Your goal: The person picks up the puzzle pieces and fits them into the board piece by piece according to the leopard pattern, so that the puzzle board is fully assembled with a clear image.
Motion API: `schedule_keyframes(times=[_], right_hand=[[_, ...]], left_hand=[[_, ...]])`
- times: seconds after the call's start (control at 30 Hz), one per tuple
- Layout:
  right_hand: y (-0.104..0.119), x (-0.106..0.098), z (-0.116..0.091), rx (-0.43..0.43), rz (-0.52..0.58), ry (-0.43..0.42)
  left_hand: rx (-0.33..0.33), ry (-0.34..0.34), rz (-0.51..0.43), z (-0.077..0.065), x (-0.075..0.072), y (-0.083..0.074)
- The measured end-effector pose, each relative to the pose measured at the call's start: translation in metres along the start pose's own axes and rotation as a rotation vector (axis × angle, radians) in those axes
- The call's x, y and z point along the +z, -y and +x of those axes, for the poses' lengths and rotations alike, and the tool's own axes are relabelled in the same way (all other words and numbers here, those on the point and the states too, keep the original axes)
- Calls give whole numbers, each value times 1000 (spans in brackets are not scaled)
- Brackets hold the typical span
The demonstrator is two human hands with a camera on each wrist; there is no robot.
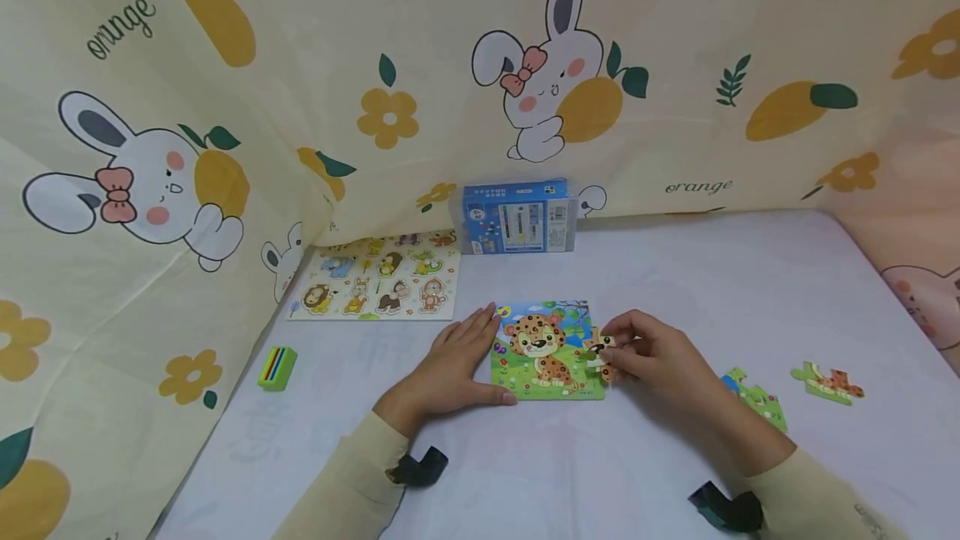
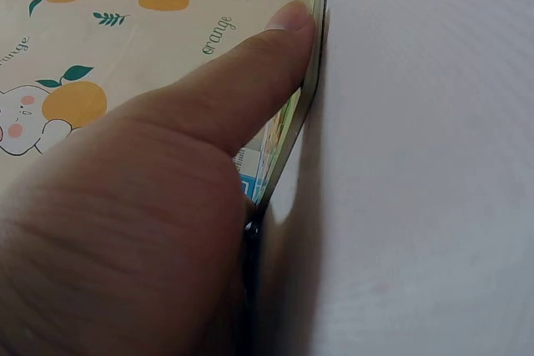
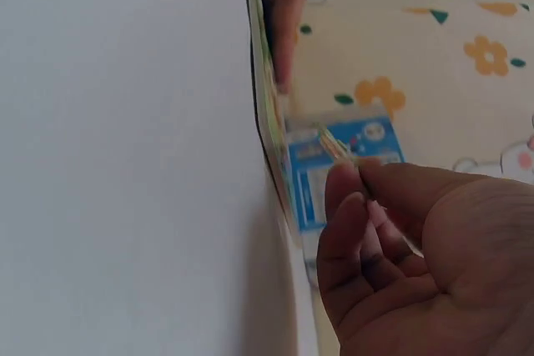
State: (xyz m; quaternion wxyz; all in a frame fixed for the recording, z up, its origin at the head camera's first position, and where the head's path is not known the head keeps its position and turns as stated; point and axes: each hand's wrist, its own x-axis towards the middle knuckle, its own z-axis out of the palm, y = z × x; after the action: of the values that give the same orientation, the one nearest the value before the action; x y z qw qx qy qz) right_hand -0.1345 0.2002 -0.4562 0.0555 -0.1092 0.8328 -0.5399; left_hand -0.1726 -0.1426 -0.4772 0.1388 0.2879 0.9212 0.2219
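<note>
A square leopard-picture puzzle board (image 1: 517, 386) lies flat on the white table. My left hand (image 1: 453, 369) rests along its left side, fingers straight, with the thumb at the lower left corner. In the left wrist view that thumb (image 2: 267, 60) lies along the board's edge. My right hand (image 1: 660, 361) pinches a leopard-print puzzle piece (image 1: 599, 347) between thumb and fingers, over the board's right edge. The right wrist view shows this piece (image 3: 335, 146) edge-on, raised above the board. Two loose puzzle pieces, one green and blue (image 1: 761, 402) and one green and spotted (image 1: 828, 383), lie to the right.
Behind the left hand is a flat animal-picture board (image 1: 375, 282). A blue box (image 1: 517, 219) stands at the back against the printed rabbit-and-orange cloth (image 1: 435, 23). A small green block with coloured stripes (image 1: 277, 369) sits at the left.
</note>
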Motion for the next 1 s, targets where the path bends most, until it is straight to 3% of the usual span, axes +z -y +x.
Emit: schedule_keyframes(times=[0.53,1.0], right_hand=[[10,47,27,1,9,74],[19,59,35,70,-88,70]], left_hand=[[4,1,9,1,3,4],[7,0,-9,1,2,4]])
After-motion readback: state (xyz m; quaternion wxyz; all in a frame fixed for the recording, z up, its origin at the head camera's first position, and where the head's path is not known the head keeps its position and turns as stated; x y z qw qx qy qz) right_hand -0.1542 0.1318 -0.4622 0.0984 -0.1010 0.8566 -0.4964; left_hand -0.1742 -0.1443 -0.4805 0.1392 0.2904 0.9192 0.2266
